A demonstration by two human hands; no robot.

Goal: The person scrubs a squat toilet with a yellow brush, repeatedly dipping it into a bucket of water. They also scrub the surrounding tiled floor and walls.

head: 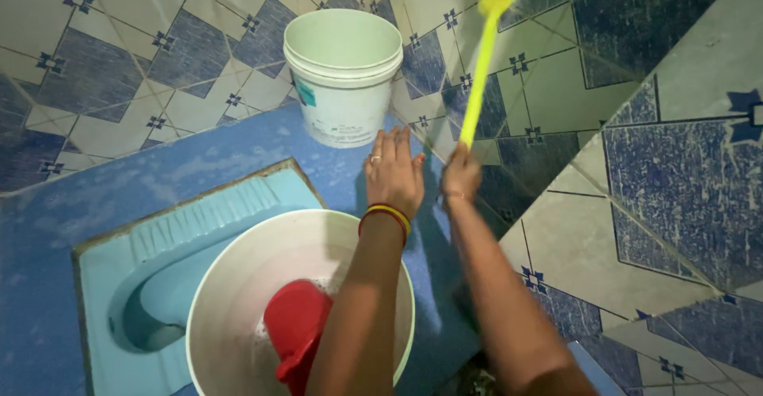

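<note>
Left hand (393,175): open, palm down, fingers together and extended forward; a ring on one finger.
Left wrist: straight, ringed by red and yellow bangles.
Right hand (461,175): fist closed, knuckles up, slightly blurred.
Both forearms: extended forward, nearly parallel, close together.
</note>
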